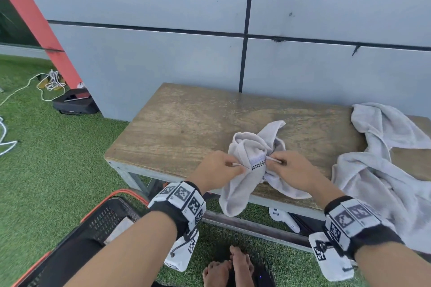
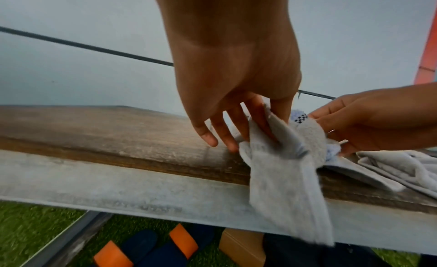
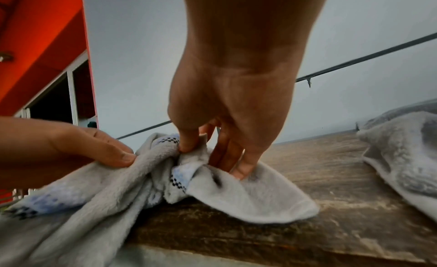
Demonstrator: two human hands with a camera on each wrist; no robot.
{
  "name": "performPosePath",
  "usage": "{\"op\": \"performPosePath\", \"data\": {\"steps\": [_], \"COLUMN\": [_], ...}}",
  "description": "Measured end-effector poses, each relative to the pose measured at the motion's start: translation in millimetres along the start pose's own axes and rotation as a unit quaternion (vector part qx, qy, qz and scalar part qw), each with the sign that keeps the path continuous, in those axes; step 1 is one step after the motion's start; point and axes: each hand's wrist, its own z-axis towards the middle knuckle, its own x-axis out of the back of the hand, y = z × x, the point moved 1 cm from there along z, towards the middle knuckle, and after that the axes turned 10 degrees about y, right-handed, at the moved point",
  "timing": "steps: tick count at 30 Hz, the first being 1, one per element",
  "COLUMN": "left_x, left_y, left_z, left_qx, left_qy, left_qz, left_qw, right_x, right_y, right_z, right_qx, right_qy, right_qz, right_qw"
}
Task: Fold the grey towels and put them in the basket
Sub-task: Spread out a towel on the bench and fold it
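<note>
The task looks to be in its early-to-middle part. On the bench [image 1: 186, 123] a small grey towel [image 1: 247, 154] lies bunched near the front edge, one end draped over it and hanging toward the grass. It is not yet folded; it is twisted, with a checkered band showing at its middle.

The left hand [image 1: 217, 168] pinches an edge of this towel between thumb and forefinger, the other fingers [image 2: 212, 138] loosely extended toward the bench top. The right hand [image 1: 293, 170] pinches the matching edge just beside the band, thumb against forefinger, its remaining fingers [image 3: 238, 170] pointing down into the cloth. The two hands are close together, on either side of the band, so I judge that the person is finding the corners to spread the towel flat before the first fold.

A second towel [image 1: 384, 170], larger and also grey, lies crumpled at the right end of the bench, well apart from the hands and untouched.

The basket [image 1: 102, 221] stands on the grass at lower left, beside the left forearm. Something pale and flat shows inside it, perhaps a towel already folded and stowed, though I cannot tell for sure.

What is left, as I read it: open and fold the held towel, place it in the basket, then do the same with the second one
</note>
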Motion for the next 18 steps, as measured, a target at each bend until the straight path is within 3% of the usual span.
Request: {"op": "performPosePath", "data": {"steps": [3, 8, 14, 18], "left_x": [-1.1, -5.4, 30.6, 72.8], "left_y": [-11.9, -10.7, 17.8, 63.2], "left_z": [5.1, 12.6, 57.0, 126.0], "left_qx": [0.002, -0.043, -0.082, -0.122], "left_qy": [0.019, -0.026, 0.027, 0.098], "left_qz": [-0.034, -0.06, -0.031, 0.019], "left_qw": [0.999, 0.997, 0.996, 0.988], "right_x": [0.8, -14.1, 17.3, 58.8], "right_y": [3.3, -4.1, -32.5, -49.5], "right_z": [4.3, 6.4, 40.4, 106.6], "right_qx": [0.007, 0.003, 0.054, 0.087], "right_qy": [0.038, -0.01, 0.049, 0.125], "right_qz": [0.024, 0.053, 0.07, 0.086], "right_qw": [0.999, 0.999, 0.995, 0.985]}}
